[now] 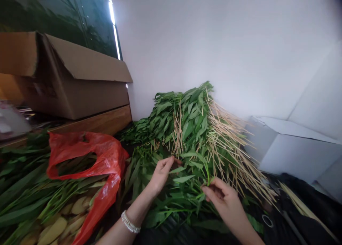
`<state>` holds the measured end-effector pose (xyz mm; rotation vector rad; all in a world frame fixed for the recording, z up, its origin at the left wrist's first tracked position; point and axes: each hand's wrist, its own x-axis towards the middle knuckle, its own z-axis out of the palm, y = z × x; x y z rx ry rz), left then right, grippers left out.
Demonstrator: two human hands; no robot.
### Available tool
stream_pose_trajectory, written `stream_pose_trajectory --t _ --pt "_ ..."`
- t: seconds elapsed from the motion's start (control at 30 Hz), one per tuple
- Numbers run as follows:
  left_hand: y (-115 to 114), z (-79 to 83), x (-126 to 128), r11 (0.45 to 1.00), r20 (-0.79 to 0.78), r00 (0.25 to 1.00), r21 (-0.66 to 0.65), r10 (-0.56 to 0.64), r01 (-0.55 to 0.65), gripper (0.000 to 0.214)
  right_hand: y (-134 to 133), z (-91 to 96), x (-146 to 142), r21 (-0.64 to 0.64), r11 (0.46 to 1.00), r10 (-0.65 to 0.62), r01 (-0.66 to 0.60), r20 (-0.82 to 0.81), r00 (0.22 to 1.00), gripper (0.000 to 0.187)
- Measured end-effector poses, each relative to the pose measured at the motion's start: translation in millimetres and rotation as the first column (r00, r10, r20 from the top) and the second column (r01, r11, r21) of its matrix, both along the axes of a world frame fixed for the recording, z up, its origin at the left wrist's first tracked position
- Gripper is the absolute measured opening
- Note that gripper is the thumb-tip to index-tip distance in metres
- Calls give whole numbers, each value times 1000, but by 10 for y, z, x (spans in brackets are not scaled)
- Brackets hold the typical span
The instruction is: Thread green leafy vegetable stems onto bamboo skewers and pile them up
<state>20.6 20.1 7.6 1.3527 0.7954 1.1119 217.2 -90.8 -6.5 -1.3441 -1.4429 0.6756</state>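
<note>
A heap of green leafy stalks threaded on thin bamboo skewers (187, 131) rises in front of me against the white wall. My left hand (161, 173), with a bead bracelet on its wrist, reaches into the leaves, its fingers closed on a leafy stem. My right hand (223, 197) pinches a green stalk (207, 177) between thumb and fingers at the front of the heap. The skewer ends (235, 156) fan out to the right, above and behind my right hand.
A red plastic bag (107, 166) lies open at left over long green leaves and pale yellowish pieces (53, 230). An open cardboard box (66, 81) sits on a wooden ledge at back left. A white box (294, 148) stands right, with loose skewers (301, 205) on dark cloth.
</note>
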Motion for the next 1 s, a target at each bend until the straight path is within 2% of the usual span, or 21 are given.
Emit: stream_pose_trajectory --t 0.13,0.23,0.3,0.37,0.43,0.5,0.6,0.7,0.83,0.9,1.0 --pt "-58 22 29 998 17 999 51 -27 26 63 16 -94 -56 69 995 -69 70 -9 998 27" --pt "-74 33 28 1000 70 997 24 -17 15 61 -6 -110 -76 206 971 -148 124 105 983 22" --pt "-82 46 19 998 158 987 -68 2 9 53 -22 -108 -83 388 909 -258 155 229 939 17" --pt "-97 61 8 977 271 962 -210 23 35 46 -34 -103 -86 561 818 -361 127 329 872 13" --pt "-118 71 -3 937 360 933 -331 13 114 46 -43 -101 -82 655 752 -423 80 386 820 12" --pt "-138 63 -10 902 419 906 -368 -56 225 50 -50 -105 -72 689 723 -451 53 412 792 11" --pt "-153 14 -6 873 465 863 -316 -199 372 57 -61 -118 -60 706 708 -473 33 439 764 8" --pt "-146 -42 6 868 463 850 -280 -252 410 58 -69 -115 -67 714 699 -490 18 462 739 6" --pt "-132 -51 3 884 455 848 -231 -271 406 45 -75 -88 -101 709 704 -504 22 479 719 9" --pt "-137 -35 -8 873 450 822 -164 -349 460 42 -78 -80 -115 702 711 -522 32 498 693 13" --pt "-160 -31 -16 822 393 777 -87 -491 563 46 -75 -87 -126 703 710 -556 39 527 643 19"
